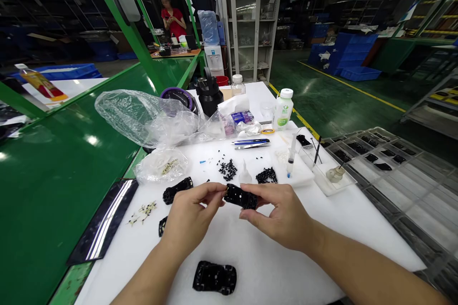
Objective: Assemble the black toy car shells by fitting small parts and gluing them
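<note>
A black toy car part [240, 197] is held up over the white table. My right hand [282, 212] grips its right end between thumb and fingers. At its left end my left hand [195, 212] is pinched, with the fingertips touching the part's edge; any small piece between them is too small to make out. Another black car part [214, 277] lies near the front. Two more, one upper [177, 189] and one lower [162, 226], sit left of and partly behind my left hand. Beyond my hands are two piles of tiny black pieces, left [228, 170] and right [266, 175].
A syringe [291, 155], a tray with a small jar [335, 174], a white bottle [283, 109] and a blue cutter [250, 143] lie beyond. Plastic bags [157, 119] are back left. Compartment trays [411, 176] stand right. A person in red [174, 21] is far off.
</note>
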`<action>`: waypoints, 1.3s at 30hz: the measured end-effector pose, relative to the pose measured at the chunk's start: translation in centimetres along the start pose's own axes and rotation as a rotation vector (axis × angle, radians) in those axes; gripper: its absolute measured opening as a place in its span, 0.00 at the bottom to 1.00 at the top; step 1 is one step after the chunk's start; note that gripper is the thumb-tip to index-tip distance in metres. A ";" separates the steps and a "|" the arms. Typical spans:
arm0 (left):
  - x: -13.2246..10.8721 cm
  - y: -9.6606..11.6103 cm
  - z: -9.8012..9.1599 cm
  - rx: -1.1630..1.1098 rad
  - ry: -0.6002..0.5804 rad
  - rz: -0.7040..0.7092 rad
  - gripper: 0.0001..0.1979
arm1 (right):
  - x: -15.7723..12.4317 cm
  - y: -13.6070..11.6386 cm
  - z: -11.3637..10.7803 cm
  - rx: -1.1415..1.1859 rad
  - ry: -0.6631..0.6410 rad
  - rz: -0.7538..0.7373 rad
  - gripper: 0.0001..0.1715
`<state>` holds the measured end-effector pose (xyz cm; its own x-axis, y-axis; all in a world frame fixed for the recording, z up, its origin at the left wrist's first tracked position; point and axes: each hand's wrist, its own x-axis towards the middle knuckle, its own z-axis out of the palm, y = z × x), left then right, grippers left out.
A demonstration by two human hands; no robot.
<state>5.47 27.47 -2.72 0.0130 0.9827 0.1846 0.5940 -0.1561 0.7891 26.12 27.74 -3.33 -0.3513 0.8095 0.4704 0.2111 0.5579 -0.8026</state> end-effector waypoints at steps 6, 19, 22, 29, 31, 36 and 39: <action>0.0 0.1 0.0 -0.012 -0.008 -0.033 0.05 | -0.1 0.1 0.0 -0.044 -0.016 -0.064 0.24; 0.2 0.2 -0.1 -0.244 -0.071 -0.283 0.16 | -0.3 0.4 0.3 -0.087 0.010 -0.216 0.25; 0.1 0.6 0.1 -0.099 -0.048 -0.253 0.16 | -0.5 0.4 0.5 -0.123 0.018 -0.213 0.24; 0.3 0.4 0.2 -0.164 -0.055 -0.344 0.17 | -0.6 0.5 0.8 -0.158 -0.006 -0.196 0.24; 0.4 0.2 0.2 -0.182 -0.057 -0.357 0.17 | -0.6 0.6 0.8 -0.158 -0.011 -0.202 0.24; 0.6 0.1 0.0 -0.275 -0.085 -0.357 0.17 | -0.4 0.6 0.8 -0.088 0.005 -0.142 0.25; 0.9 -0.2 -0.1 -0.353 -0.118 -0.366 0.17 | -0.3 0.4 0.6 -0.018 0.009 -0.084 0.25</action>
<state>5.26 28.33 -2.63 -0.0420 0.9806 -0.1913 0.2699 0.1954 0.9428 25.76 27.60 -4.05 -0.3601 0.7610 0.5396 0.1970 0.6274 -0.7534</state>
